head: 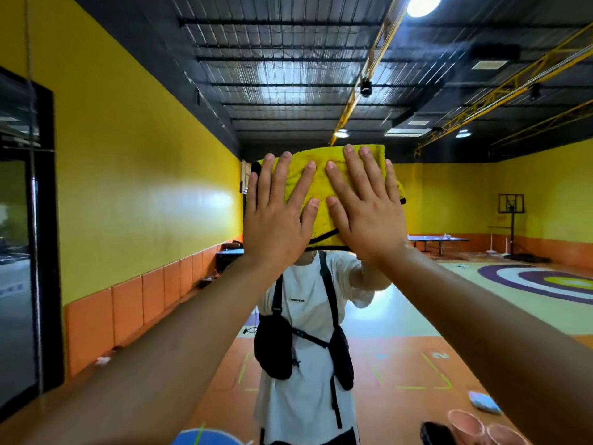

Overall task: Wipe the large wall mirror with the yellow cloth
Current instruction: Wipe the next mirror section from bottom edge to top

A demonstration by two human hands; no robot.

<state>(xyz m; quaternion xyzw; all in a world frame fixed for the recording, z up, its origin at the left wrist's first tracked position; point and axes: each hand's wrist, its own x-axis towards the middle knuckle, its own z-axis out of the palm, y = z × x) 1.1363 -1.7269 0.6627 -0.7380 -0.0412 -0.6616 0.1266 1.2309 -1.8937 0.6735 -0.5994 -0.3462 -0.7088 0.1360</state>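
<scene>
The large wall mirror [154, 200] fills most of the view. The yellow cloth [321, 194] lies flat against the glass at the height of the reflected head and is apparently folded. The left hand [276, 216] covers the cloth's left portion, and the right hand [369, 207] covers its right portion. Both hands are spread, fingers straight, palms pressing the cloth onto the mirror.

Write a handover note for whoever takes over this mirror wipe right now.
Left hand: open, flat on the yellow cloth.
Right hand: open, flat on the same cloth, beside the left.
Cloth: pressed against the mirror at head height.
Done: cloth is on the glass; how much is already wiped cannot be told.
Left: wipe across the rest of the mirror.
</scene>
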